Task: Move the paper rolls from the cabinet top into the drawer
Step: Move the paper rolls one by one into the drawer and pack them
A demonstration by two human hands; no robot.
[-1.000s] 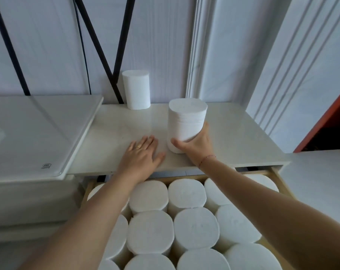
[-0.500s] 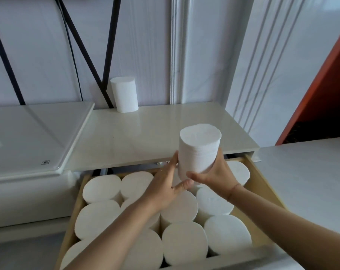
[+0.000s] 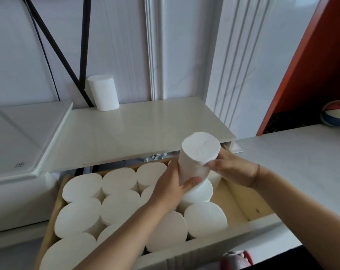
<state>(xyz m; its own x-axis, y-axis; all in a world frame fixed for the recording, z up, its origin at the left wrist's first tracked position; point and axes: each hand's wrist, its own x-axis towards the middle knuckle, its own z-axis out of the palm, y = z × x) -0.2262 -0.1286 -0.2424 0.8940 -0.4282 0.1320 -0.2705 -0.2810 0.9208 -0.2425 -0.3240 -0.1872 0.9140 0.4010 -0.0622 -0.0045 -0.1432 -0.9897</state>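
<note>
Upper left of centre: we see lone paper roll upright at back of cabinet top. Lower left: open drawer packed with upright rolls. Centre right: our left hand and right hand wrapped around held roll, tilted above drawer's right side.

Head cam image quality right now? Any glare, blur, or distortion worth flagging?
Head view: soft daylight, mild sheen on the cabinet top; wide-angle bending of wall mouldings near the edges; overall slightly soft, the white rolls in the drawer nearly textureless; held roll and both hands, left and right, are readable, no strong motion blur.
</note>
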